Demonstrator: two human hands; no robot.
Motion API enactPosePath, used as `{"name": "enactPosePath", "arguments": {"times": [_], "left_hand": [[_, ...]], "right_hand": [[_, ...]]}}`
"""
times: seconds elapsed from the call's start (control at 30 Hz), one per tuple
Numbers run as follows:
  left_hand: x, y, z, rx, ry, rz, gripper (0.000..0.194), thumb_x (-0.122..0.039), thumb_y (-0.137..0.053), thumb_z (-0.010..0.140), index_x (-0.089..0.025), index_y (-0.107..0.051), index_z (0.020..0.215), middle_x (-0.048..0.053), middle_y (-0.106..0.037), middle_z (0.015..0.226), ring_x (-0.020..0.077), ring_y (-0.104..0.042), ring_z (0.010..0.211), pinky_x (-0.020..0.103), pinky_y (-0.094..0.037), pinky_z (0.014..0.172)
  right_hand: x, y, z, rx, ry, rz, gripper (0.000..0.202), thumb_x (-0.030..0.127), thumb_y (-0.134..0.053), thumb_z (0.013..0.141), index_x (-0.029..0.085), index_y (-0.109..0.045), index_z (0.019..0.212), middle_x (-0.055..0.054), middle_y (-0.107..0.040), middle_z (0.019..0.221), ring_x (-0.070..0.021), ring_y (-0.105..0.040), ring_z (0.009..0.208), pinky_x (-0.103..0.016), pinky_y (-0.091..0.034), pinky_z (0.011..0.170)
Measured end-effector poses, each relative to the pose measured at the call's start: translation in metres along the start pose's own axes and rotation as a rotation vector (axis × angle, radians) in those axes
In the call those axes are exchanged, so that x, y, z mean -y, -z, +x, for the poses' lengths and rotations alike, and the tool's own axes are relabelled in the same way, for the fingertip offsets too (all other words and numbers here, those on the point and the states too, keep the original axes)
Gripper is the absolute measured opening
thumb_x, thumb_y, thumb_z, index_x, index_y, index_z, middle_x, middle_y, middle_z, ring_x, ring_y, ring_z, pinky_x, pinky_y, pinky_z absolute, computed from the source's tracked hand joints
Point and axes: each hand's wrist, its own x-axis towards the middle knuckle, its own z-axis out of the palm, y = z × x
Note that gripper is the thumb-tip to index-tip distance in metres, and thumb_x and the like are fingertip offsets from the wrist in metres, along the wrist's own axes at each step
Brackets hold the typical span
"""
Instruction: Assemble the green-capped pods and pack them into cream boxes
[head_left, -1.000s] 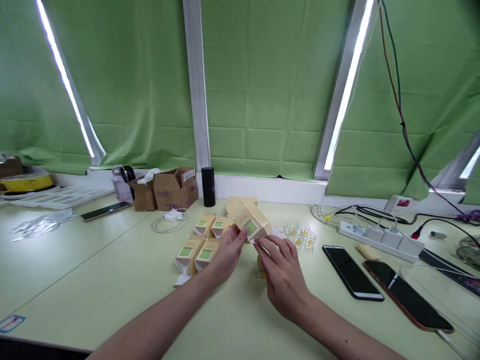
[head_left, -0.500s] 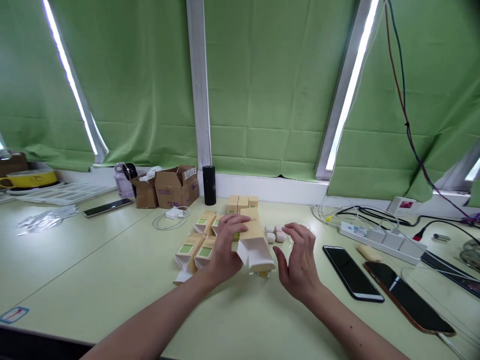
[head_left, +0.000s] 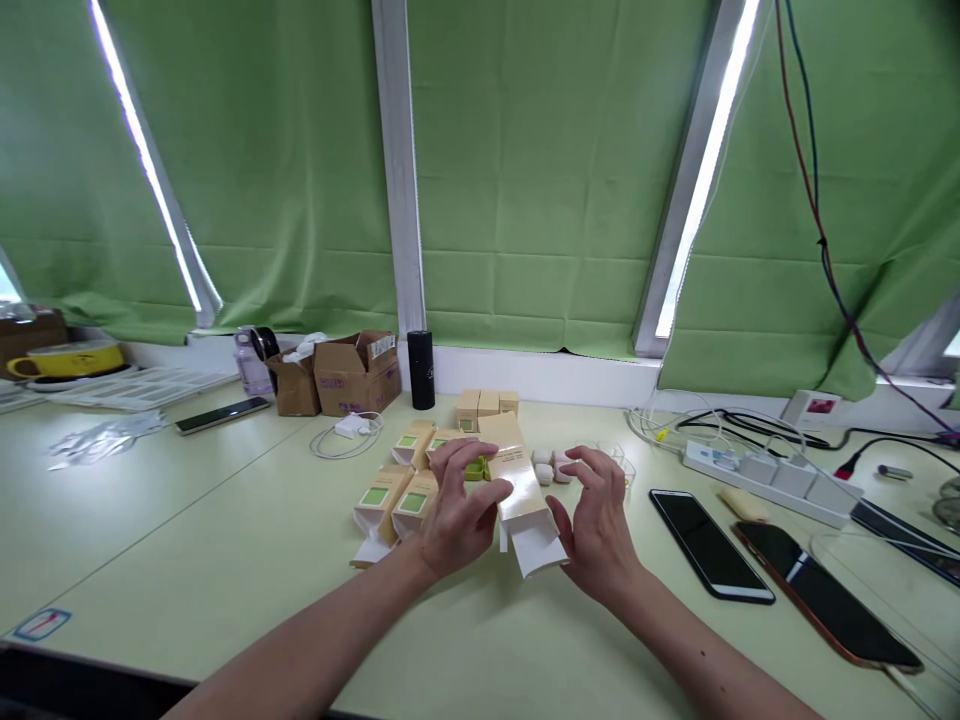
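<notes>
My left hand (head_left: 463, 508) grips a tan carton (head_left: 516, 470) by its left side. The carton tilts toward me, with a white flap hanging open at its near end. My right hand (head_left: 596, 525) is beside that flap, fingers spread and curved, thumb close to the carton's edge. Left of my left hand lie several tan boxes (head_left: 381, 495) with green labels, some with open ends. Behind the carton stand three small closed boxes (head_left: 487, 403). Several small white cases (head_left: 544, 472) sit between the carton and my right hand. A green item (head_left: 475, 468) shows behind my left fingers.
Two phones (head_left: 710, 546) (head_left: 829, 596) lie at the right, near a white power strip (head_left: 765, 482) with cables. A black cylinder (head_left: 421, 370), brown cardboard boxes (head_left: 356, 375) and a white charger (head_left: 351, 427) are at the back left. Another phone (head_left: 223, 415) lies further left.
The carton in my left hand has turned, so its printed face shows and its near flap points down to the right. My right thumb is now closer to it.
</notes>
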Motion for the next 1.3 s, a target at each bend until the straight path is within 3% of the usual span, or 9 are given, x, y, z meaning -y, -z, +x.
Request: {"name": "enactPosePath", "arguments": {"times": [0.17, 0.3, 0.4, 0.57, 0.7, 0.83, 1.07, 1.3], "left_hand": [[-0.004, 0.0, 0.0, 0.059, 0.023, -0.04, 0.038, -0.011, -0.067, 0.081, -0.026, -0.056, 0.114, 0.011, -0.065, 0.128, 0.0324, -0.059, 0.13, 0.061, -0.03, 0.118], [-0.008, 0.002, 0.003, 0.099, 0.065, -0.096, 0.047, -0.011, -0.063, 0.082, -0.025, -0.054, 0.126, 0.011, -0.071, 0.125, 0.0301, -0.065, 0.124, 0.061, -0.021, 0.124], [-0.009, 0.003, 0.006, 0.133, 0.162, -0.155, 0.053, -0.015, -0.068, 0.083, -0.023, -0.053, 0.133, 0.011, -0.072, 0.122, 0.0291, -0.069, 0.114, 0.059, -0.028, 0.121], [-0.004, -0.001, -0.001, 0.164, 0.454, -0.291, 0.053, -0.029, -0.079, 0.082, -0.021, -0.061, 0.131, 0.013, -0.071, 0.118, 0.031, -0.063, 0.11, 0.049, -0.049, 0.1], [0.0, -0.009, -0.008, 0.151, 0.731, -0.582, 0.068, -0.037, -0.082, 0.082, -0.017, -0.058, 0.142, 0.015, -0.068, 0.125, 0.0299, -0.063, 0.115, 0.044, -0.05, 0.101], [0.002, -0.013, -0.004, 0.115, 0.924, -0.804, 0.078, -0.042, -0.082, 0.084, -0.017, -0.05, 0.15, 0.013, -0.07, 0.115, 0.0258, -0.065, 0.107, 0.038, -0.052, 0.093], [0.003, -0.01, 0.003, 0.067, 0.997, -0.907, 0.082, -0.045, -0.077, 0.088, -0.017, -0.038, 0.155, 0.017, -0.071, 0.122, 0.029, -0.066, 0.116, 0.041, -0.052, 0.098], [-0.004, -0.007, 0.006, 0.116, 1.042, -0.993, 0.077, -0.048, -0.077, 0.088, -0.016, -0.044, 0.151, 0.018, -0.074, 0.124, 0.03, -0.071, 0.115, 0.04, -0.055, 0.097]], "right_hand": [[0.002, 0.003, 0.0, 0.026, -0.011, 0.012, 0.047, 0.009, -0.052, 0.089, 0.024, -0.035, 0.13, -0.017, -0.044, 0.135, -0.0358, -0.042, 0.128, -0.062, -0.042, 0.101], [0.006, 0.006, 0.003, 0.029, -0.011, 0.036, 0.054, 0.006, -0.053, 0.082, 0.024, -0.034, 0.129, -0.017, -0.043, 0.135, -0.0369, -0.041, 0.128, -0.063, -0.041, 0.101], [0.006, 0.007, 0.004, 0.011, -0.017, 0.05, 0.054, 0.006, -0.051, 0.082, 0.024, -0.035, 0.13, -0.017, -0.044, 0.134, -0.0361, -0.043, 0.127, -0.064, -0.04, 0.102], [0.002, 0.005, 0.002, 0.045, -0.156, 0.163, 0.049, 0.012, -0.052, 0.089, 0.024, -0.034, 0.134, -0.017, -0.044, 0.138, -0.035, -0.044, 0.131, -0.062, -0.041, 0.105], [0.0, 0.004, 0.001, 0.06, -0.234, 0.261, 0.05, 0.017, -0.053, 0.093, 0.026, -0.035, 0.139, -0.015, -0.044, 0.142, -0.0332, -0.045, 0.132, -0.06, -0.042, 0.108], [0.003, 0.006, 0.002, 0.077, -0.224, 0.333, 0.051, 0.019, -0.052, 0.095, 0.027, -0.035, 0.142, -0.014, -0.045, 0.142, -0.0319, -0.045, 0.134, -0.058, -0.045, 0.108], [0.012, 0.014, 0.007, 0.15, -0.173, 0.378, 0.048, 0.021, -0.051, 0.098, 0.028, -0.039, 0.145, -0.014, -0.04, 0.147, -0.032, -0.039, 0.143, -0.059, -0.043, 0.114], [0.014, 0.016, 0.007, 0.246, -0.163, 0.452, 0.049, 0.023, -0.047, 0.101, 0.031, -0.041, 0.149, -0.014, -0.033, 0.153, -0.0318, -0.038, 0.147, -0.055, -0.049, 0.111]]}}
